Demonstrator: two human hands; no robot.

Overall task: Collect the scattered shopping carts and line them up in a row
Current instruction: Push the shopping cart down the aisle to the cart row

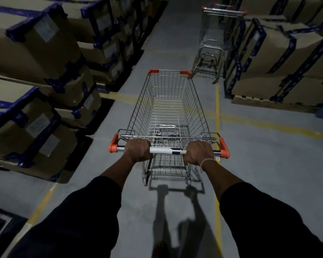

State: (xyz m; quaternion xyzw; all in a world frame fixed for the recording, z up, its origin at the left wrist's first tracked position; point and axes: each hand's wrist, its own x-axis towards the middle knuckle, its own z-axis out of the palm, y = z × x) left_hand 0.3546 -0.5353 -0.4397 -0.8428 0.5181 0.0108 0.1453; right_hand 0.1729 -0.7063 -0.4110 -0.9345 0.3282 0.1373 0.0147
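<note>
Dim aisle, grey floor (268, 146), yellow lines (217, 108), stacked cartons (35, 43)

2nd cart (213, 34) ahead-right of held cart (168, 108)

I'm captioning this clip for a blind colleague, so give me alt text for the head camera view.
Both hands, left hand and right hand, hold the handlebar of an empty silver wire shopping cart with orange corner caps in a dim warehouse aisle. A second silver wire cart stands ahead on the right, between stacks of brown cardboard boxes with blue tape.

Dim, fisheye-warped, smeared edges
</note>
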